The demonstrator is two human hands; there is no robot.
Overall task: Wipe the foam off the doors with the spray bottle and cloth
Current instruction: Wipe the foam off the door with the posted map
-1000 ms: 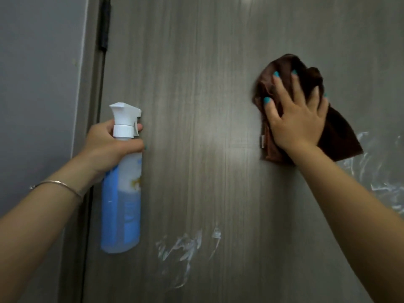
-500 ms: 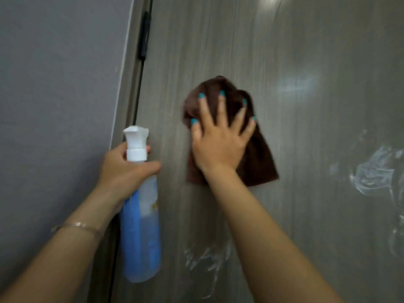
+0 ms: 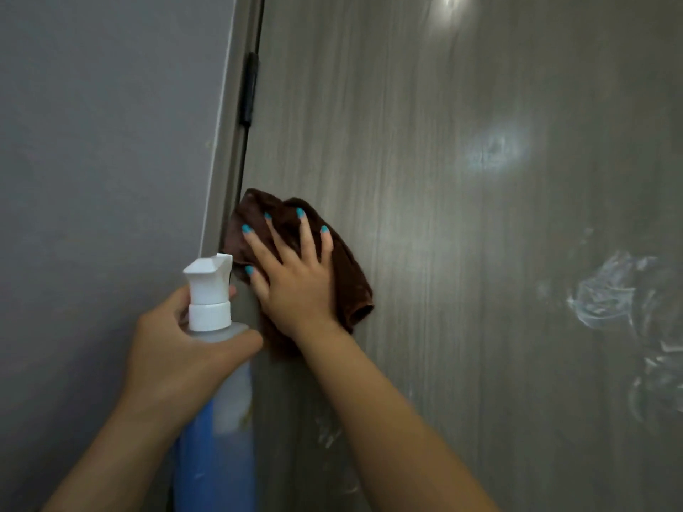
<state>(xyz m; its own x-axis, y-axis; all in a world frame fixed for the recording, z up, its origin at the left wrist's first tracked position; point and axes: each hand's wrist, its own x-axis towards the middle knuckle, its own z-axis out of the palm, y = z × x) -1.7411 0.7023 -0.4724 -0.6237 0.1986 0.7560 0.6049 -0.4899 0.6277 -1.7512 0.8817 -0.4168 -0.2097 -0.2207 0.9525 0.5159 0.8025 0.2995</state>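
Note:
A grey wood-grain door (image 3: pixel 443 216) fills most of the view. My right hand (image 3: pixel 295 282) lies flat with fingers spread on a brown cloth (image 3: pixel 351 279), pressing it against the door at its left edge, just below the hinge. My left hand (image 3: pixel 177 349) grips the neck of a spray bottle (image 3: pixel 218 419) with blue liquid and a white nozzle, held upright beside the door frame. White foam smears (image 3: pixel 610 297) streak the door at the right. A smaller foam patch (image 3: pixel 329 434) shows low down, partly hidden by my right forearm.
A plain grey wall (image 3: pixel 103 160) stands left of the door frame (image 3: pixel 225 179). A black hinge (image 3: pixel 249 90) sits on the door's left edge above the cloth. Light glares on the door at the top and middle right.
My right hand has swept the cloth leftward and downward across the door to the hinge edge. The view has shifted, so the bottle and left hand sit closer to the cloth.

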